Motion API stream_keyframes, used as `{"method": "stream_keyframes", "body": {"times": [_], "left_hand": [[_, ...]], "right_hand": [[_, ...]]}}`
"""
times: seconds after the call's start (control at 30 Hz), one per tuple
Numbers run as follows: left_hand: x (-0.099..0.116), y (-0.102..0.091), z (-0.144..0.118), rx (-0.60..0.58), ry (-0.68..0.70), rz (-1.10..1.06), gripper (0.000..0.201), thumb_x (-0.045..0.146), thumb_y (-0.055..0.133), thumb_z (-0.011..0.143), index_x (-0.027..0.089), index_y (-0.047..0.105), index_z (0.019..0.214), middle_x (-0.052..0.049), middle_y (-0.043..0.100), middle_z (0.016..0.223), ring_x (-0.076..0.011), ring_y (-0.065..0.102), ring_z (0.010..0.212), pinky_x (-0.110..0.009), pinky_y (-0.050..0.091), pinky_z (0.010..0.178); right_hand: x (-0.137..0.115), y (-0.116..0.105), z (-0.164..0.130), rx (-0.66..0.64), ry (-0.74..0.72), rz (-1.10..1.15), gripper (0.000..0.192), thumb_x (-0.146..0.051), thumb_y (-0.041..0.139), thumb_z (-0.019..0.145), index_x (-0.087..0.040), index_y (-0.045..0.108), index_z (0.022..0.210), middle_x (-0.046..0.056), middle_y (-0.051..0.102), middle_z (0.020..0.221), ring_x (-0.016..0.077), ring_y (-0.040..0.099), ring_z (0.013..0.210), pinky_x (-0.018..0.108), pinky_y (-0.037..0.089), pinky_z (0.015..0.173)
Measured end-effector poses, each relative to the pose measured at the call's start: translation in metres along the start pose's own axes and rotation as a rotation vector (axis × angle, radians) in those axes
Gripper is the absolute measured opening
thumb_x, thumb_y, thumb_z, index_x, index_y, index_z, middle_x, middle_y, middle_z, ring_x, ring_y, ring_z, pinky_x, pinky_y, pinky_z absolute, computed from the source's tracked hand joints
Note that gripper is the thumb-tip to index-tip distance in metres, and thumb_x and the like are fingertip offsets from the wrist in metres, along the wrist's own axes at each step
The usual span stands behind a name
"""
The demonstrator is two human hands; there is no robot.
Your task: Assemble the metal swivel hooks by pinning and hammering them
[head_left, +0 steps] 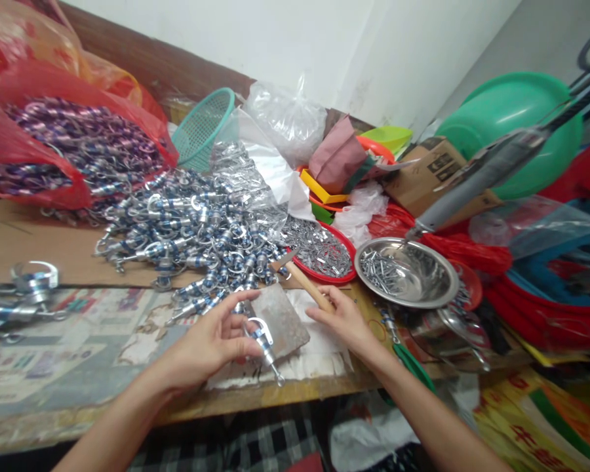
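Observation:
My left hand (231, 334) is closed on a silver-and-blue metal hook fitting (261, 341), pinched between thumb and fingers. The fitting's curved hook points up, and its thin eyed end points down over the near edge of a flat metal plate (280, 318). To the right, my right hand (341, 318) grips the end of the wooden handle of a hammer (305, 283), whose head lies toward the heap. Behind the plate is a large heap of similar hook fittings (187, 223). White paper (319, 334) lies beneath the plate.
A red tray (341, 278) of small metal pieces and a steel bowl (423, 295) of pins stand at the right. A grey power tool (482, 174) hangs above the bowl. At the left are a red bag (14, 85) of purple fittings and several loose fittings (29, 292).

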State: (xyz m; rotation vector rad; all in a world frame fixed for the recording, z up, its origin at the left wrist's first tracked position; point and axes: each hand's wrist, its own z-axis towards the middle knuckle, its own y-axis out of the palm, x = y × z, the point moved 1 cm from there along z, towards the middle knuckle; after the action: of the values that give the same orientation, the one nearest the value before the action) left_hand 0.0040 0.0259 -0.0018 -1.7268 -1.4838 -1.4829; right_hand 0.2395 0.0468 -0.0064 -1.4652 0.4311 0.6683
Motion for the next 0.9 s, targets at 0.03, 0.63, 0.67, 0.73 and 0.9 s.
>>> {"method": "stream_keyframes", "body": {"times": [0.03, 0.63, 0.67, 0.73, 0.9], "left_hand": [[0.0, 0.0, 0.0, 0.0, -0.001, 0.001, 0.079, 0.015, 0.073, 0.056, 0.02, 0.033, 0.124, 0.004, 0.057, 0.074, -0.013, 0.056, 0.063, -0.024, 0.042, 0.052], [0.003, -0.001, 0.0, 0.007, 0.023, 0.078, 0.075, 0.017, 0.071, 0.059, 0.018, 0.034, 0.124, 0.003, 0.06, 0.07, -0.0144, 0.057, 0.061, -0.025, 0.043, 0.052], [0.003, -0.001, 0.0, 0.001, 0.026, 0.077, 0.075, 0.016, 0.072, 0.059, 0.018, 0.034, 0.125, 0.003, 0.06, 0.07, -0.0144, 0.058, 0.061, -0.025, 0.043, 0.052], [0.001, 0.001, 0.001, -0.005, 0.03, 0.067, 0.074, 0.016, 0.072, 0.06, 0.018, 0.035, 0.124, 0.003, 0.061, 0.07, -0.0141, 0.058, 0.06, -0.025, 0.044, 0.053], [0.012, -0.006, -0.012, 0.086, 0.054, 0.075, 0.073, 0.019, 0.077, 0.057, 0.021, 0.043, 0.121, 0.001, 0.063, 0.077, -0.0169, 0.062, 0.069, -0.028, 0.048, 0.061]], "right_hand": [[-0.006, -0.005, -0.007, 0.008, -0.012, 0.028, 0.03, -0.031, 0.056, 0.079, -0.019, 0.055, 0.106, 0.005, 0.064, 0.101, 0.0202, 0.061, 0.091, 0.032, 0.047, 0.079], [-0.035, -0.025, -0.104, 0.125, -0.438, -0.219, 0.062, -0.002, 0.041, 0.083, -0.032, 0.034, 0.137, 0.007, 0.061, 0.108, 0.0179, 0.062, 0.094, 0.027, 0.052, 0.076], [-0.036, -0.024, -0.105, 0.125, -0.444, -0.208, 0.062, -0.002, 0.042, 0.083, -0.032, 0.034, 0.136, 0.007, 0.061, 0.108, 0.0176, 0.062, 0.094, 0.026, 0.052, 0.076], [-0.035, -0.021, -0.103, 0.051, -0.416, -0.195, 0.057, -0.004, 0.041, 0.084, -0.03, 0.039, 0.134, 0.006, 0.062, 0.105, 0.0162, 0.063, 0.09, 0.025, 0.052, 0.075], [-0.01, -0.019, -0.07, 0.152, -0.191, -0.076, 0.037, -0.023, 0.05, 0.085, -0.022, 0.055, 0.121, 0.007, 0.064, 0.106, 0.0185, 0.063, 0.094, 0.028, 0.052, 0.08]]}}
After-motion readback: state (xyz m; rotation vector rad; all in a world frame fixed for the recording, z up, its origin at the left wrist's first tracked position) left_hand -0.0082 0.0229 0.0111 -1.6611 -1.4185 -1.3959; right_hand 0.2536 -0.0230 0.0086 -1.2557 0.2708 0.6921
